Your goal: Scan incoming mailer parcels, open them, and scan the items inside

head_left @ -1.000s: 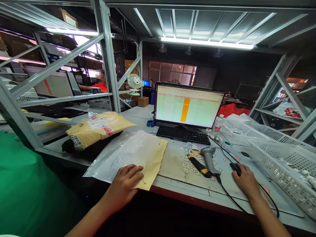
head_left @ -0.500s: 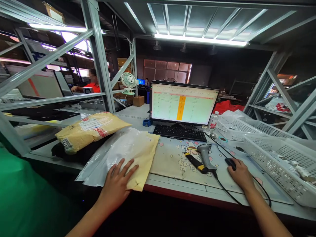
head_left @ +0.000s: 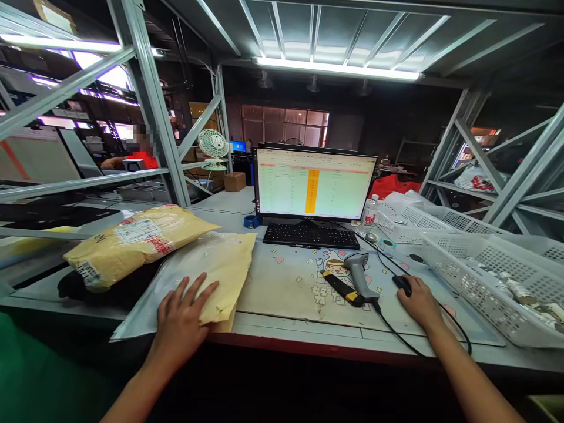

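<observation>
My left hand point(head_left: 181, 317) lies with spread fingers on a pale yellow sheet point(head_left: 229, 264) and the clear plastic bags point(head_left: 150, 305) beside it, at the desk's front edge. A plump yellow parcel point(head_left: 180, 226) with white labels rests behind them on something black. My right hand point(head_left: 416, 301) covers a black computer mouse point(head_left: 402, 284), its fingers curved over it. Between the hands lie a grey barcode scanner point(head_left: 360, 276) and a yellow-and-black box cutter point(head_left: 341, 288) on the printed desk mat point(head_left: 277, 288).
A monitor point(head_left: 286, 188) showing a table stands behind a black keyboard point(head_left: 308, 236). White perforated baskets point(head_left: 467, 288) line the right side, with a plastic bottle point(head_left: 371, 211) nearby. Metal shelf posts point(head_left: 152, 106) frame the desk. A person in red point(head_left: 147, 160) sits at far left.
The view has turned slightly right, so everything sits further left. More of the yellow sheet shows, and less white plastic covers it. My right hand stays on the mouse.
</observation>
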### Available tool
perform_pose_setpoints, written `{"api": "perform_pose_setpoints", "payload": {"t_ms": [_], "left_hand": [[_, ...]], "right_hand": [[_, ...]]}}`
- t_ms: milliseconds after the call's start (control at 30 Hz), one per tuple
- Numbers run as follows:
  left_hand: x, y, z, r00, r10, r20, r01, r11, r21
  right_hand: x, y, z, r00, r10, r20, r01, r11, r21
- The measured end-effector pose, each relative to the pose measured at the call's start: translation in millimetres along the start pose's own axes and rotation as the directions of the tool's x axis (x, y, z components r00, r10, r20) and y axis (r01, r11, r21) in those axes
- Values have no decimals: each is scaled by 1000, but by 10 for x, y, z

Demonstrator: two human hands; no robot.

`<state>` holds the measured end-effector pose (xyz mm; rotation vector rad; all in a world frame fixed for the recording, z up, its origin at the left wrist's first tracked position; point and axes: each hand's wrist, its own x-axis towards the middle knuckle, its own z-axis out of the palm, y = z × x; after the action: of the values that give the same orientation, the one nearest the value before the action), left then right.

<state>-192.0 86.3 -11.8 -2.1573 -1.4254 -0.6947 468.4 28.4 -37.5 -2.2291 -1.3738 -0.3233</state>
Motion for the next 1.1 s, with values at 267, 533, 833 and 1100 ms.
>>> {"api": "perform_pose_setpoints", "payload": {"t_ms": [267,533,833,1100], "left_hand": [[-271,-39,127,992,89,84,-85,995,-51],[-243,-33,-39,986,64,152,-68,997,22],[-220,-131,-85,983,54,176,-49,998,-33],[-278,-121,48,996,63,70,-58,996,-74]], "right_hand": [[34,109,89,999,-38,-21,37,999,-27],[83,302,233,994,-87,-62,86,996,-5],[46,152,64,998,19,58,-19,1000,-4],[91,220,135,999,6,50,-7,1000,12]]}}
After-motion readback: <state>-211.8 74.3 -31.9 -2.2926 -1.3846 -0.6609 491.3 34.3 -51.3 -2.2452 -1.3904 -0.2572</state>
